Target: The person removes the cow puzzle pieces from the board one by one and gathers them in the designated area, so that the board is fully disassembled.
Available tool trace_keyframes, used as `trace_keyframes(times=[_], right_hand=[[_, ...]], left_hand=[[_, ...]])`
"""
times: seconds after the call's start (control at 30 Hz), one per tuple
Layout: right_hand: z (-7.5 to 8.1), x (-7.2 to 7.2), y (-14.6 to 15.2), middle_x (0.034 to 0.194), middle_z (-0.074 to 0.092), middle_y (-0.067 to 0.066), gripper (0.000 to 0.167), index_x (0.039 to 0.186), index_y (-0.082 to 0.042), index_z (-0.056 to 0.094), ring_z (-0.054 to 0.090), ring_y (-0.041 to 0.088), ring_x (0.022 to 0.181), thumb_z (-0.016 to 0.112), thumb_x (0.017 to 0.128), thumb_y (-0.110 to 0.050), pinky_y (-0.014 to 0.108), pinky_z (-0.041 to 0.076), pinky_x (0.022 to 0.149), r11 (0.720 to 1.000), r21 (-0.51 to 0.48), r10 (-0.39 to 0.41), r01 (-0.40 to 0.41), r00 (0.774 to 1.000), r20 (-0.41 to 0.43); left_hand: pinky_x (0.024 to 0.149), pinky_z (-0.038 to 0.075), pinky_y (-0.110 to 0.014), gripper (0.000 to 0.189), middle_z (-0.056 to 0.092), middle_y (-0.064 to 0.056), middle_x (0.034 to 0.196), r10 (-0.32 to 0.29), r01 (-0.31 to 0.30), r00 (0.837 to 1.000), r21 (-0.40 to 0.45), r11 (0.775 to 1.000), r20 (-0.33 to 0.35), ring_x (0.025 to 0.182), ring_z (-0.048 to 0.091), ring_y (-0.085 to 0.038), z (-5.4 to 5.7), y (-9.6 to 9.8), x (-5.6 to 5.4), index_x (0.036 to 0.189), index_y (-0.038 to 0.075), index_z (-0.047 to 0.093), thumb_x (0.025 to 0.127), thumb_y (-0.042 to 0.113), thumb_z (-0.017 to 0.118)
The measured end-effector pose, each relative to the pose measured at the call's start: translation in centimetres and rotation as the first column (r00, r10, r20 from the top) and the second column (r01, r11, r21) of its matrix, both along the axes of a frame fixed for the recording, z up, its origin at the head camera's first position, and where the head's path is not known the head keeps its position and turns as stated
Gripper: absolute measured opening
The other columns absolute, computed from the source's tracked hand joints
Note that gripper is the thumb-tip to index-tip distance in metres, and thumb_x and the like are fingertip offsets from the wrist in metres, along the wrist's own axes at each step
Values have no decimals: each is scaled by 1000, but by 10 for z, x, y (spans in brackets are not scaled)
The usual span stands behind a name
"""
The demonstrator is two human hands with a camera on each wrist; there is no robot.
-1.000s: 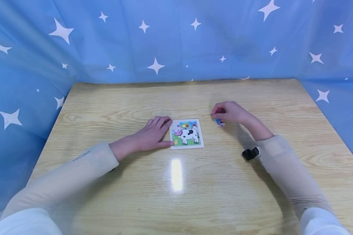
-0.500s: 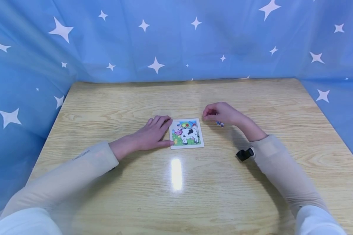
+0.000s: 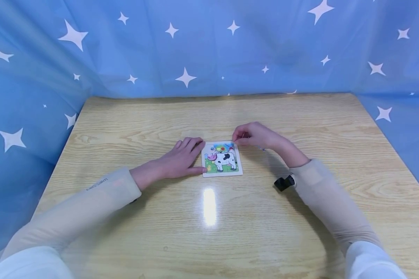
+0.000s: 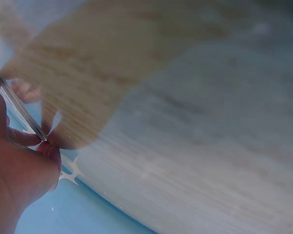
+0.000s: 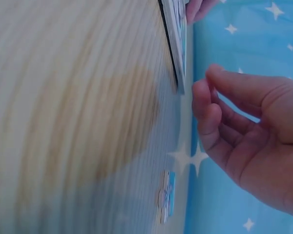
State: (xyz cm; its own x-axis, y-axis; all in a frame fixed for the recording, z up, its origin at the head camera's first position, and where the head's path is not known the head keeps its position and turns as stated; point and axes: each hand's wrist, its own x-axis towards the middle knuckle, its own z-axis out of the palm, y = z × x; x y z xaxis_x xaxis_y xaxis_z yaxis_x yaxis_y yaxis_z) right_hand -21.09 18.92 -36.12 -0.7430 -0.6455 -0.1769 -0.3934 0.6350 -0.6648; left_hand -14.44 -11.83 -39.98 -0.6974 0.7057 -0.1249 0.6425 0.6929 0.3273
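Observation:
A square cow jigsaw puzzle [image 3: 222, 158] lies face up in a white frame on the table. My left hand [image 3: 179, 159] rests at its left side, with the thumb on the lower left corner and fingers along the upper left edge. At the upper right corner is my right hand [image 3: 256, 137], fingers curled and the thumb close to the index fingertip. The right wrist view shows no piece between the fingertips of that hand [image 5: 249, 131]; whether something small is hidden there I cannot tell. A small stack of loose puzzle pieces [image 5: 167, 197] sits nearby, mostly covered by that hand in the head view.
The wooden table [image 3: 209, 248] has a bright glare spot in front of the puzzle. A blue star-patterned curtain [image 3: 209, 46] hangs along the table's back and sides. A black camera [image 3: 284, 183] is strapped under the right wrist.
My right hand has moved left from over the loose pieces to the puzzle's upper right corner. The left hand and the puzzle have stayed in place.

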Motion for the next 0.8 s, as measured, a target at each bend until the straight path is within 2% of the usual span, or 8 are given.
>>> trace_keyframes(times=[0.13, 0.33, 0.6, 0.8], right_hand=[[-1, 1, -6, 96, 72, 9, 6, 105, -1, 75, 61, 24, 88, 69, 107, 1, 37, 50, 83, 1000, -2, 10, -10, 999, 31], [-2, 1, -15, 92, 71, 7, 7, 105, -2, 75, 58, 21, 85, 68, 107, 1, 33, 47, 80, 998, -35, 57, -54, 996, 67], [-2, 0, -29, 97, 75, 7, 9, 108, -1, 75, 63, 20, 88, 67, 107, 2, 33, 50, 83, 991, -27, 131, -130, 989, 61], [-4, 0, -36, 94, 74, 9, 7, 108, 1, 73, 64, 18, 84, 67, 106, 2, 33, 52, 82, 983, -26, 183, -182, 981, 58]], left_hand=[[125, 29, -56, 93, 28, -27, 175, 2, -2, 1000, -2, 1000, 7, 158, 28, -43, 1, 1, 1, 170, -9, 28, 111, 53, 63], [124, 30, -56, 93, 29, -27, 174, 8, -8, 1000, -1, 1000, -3, 157, 29, -42, 2, 2, 2, 170, -10, 29, 110, 54, 64], [124, 30, -56, 93, 29, -27, 173, 5, -5, 1000, -8, 1000, -9, 157, 29, -42, 1, 1, 0, 170, -9, 29, 111, 54, 63], [124, 31, -55, 93, 29, -26, 174, 7, -7, 1000, -10, 1000, -8, 157, 29, -42, 1, 1, 1, 170, -9, 29, 111, 55, 62]])
